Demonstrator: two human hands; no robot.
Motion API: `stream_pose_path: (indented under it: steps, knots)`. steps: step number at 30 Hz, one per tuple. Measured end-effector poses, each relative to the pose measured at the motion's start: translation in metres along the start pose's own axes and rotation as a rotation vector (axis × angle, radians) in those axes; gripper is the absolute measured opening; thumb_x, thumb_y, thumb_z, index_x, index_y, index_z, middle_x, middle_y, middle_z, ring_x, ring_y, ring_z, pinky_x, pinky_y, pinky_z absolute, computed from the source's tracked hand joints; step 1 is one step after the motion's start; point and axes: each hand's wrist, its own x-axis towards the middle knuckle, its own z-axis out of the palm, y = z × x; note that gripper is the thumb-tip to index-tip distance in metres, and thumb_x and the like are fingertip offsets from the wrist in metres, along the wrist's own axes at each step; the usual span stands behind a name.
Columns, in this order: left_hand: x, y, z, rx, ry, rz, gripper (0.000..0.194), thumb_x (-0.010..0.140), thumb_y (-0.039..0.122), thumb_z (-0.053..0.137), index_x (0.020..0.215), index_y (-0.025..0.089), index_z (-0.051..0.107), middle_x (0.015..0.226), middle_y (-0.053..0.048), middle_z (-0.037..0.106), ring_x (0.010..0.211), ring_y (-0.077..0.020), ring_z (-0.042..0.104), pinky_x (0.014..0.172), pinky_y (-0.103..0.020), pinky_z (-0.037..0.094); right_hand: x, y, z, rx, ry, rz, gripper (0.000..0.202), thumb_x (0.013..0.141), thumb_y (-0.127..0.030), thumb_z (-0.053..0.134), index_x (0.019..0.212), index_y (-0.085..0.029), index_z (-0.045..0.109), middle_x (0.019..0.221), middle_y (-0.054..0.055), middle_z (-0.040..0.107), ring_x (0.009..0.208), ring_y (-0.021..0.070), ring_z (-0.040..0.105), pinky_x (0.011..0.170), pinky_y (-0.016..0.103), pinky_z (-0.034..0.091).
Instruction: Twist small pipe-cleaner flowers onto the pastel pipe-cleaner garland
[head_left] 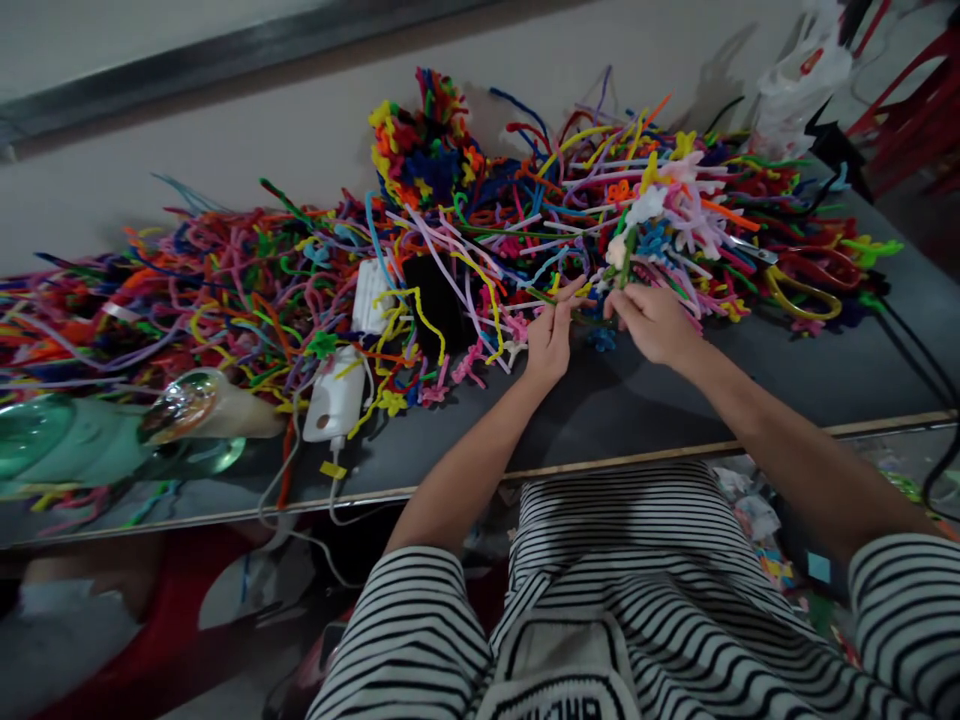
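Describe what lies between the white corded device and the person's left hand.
The head view shows tangled fuzzy stems between them, with a yellow flower shape nearer the white corded device and pink pieces nearer the left hand.

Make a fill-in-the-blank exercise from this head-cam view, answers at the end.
1. The right hand has a thick stem at its fingertips, coloured ____.
2. Of the person's two hands, the scissors lie nearer the ____ one.
3. The person's sleeves carry a black and white pattern of ____.
4. From the white device on the table, a cable hangs over the ____ edge.

Missing words: green; right; stripes; near.
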Motion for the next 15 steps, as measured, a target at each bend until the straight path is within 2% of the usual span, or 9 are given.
stream_pose_path:
  steps: [2,6,8,11,13,15]
  knots:
    - [0.0,-0.001,-0.001,0.057,-0.018,0.03,0.063,0.101,0.065,0.031,0.117,0.02,0.071,0.117,-0.011,0.072,0.086,-0.017,0.067,0.077,-0.033,0.055,0.001,-0.011,-0.002,-0.222,-0.099,0.02,0.048,0.105,-0.047,0.033,0.086,-0.018,0.066,0.076,0.008,0.066,0.074,0.0208,0.063,0.066,0.032,0.04]
    - [0.001,-0.007,-0.002,0.135,-0.012,0.051,0.059,0.102,0.062,0.033,0.118,0.021,0.071,0.094,-0.007,0.074,0.084,-0.0176,0.067,0.084,-0.036,0.055,0.0,-0.026,0.003,-0.445,-0.175,0.047,0.038,0.104,-0.033,0.031,0.106,-0.016,0.065,0.097,0.013,0.072,0.085,0.0241,0.066,0.068,0.032,0.039]
    - [0.002,-0.007,-0.002,0.146,-0.032,0.073,0.059,0.102,0.062,0.033,0.116,0.02,0.071,0.091,-0.007,0.073,0.091,-0.0189,0.068,0.092,-0.037,0.054,0.0,-0.031,0.007,-0.498,-0.215,0.043,0.038,0.104,-0.032,0.031,0.109,-0.015,0.064,0.098,0.015,0.073,0.084,0.025,0.066,0.068,0.033,0.039]
    - [0.002,-0.001,-0.002,0.118,-0.096,0.105,0.058,0.103,0.06,0.032,0.115,0.019,0.071,0.104,-0.01,0.074,0.11,-0.0209,0.066,0.107,-0.041,0.048,-0.002,-0.035,0.011,-0.522,-0.25,0.036,0.038,0.103,-0.031,0.031,0.11,-0.015,0.065,0.099,0.015,0.073,0.082,0.0257,0.067,0.067,0.033,0.039]
    - [0.002,0.004,-0.001,0.09,-0.097,0.103,0.056,0.104,0.059,0.032,0.109,0.019,0.071,0.108,-0.01,0.073,0.112,-0.0206,0.066,0.108,-0.041,0.047,-0.003,-0.037,0.013,-0.501,-0.263,0.029,0.04,0.103,-0.031,0.03,0.11,-0.015,0.066,0.098,0.014,0.073,0.08,0.0249,0.067,0.066,0.033,0.038]
    - [0.002,0.005,0.001,0.061,-0.06,0.072,0.054,0.104,0.059,0.033,0.101,0.019,0.069,0.105,-0.009,0.073,0.105,-0.019,0.067,0.102,-0.038,0.051,-0.004,-0.04,0.014,-0.472,-0.285,0.03,0.041,0.103,-0.032,0.031,0.104,-0.015,0.069,0.093,0.013,0.073,0.077,0.0236,0.065,0.065,0.032,0.037]
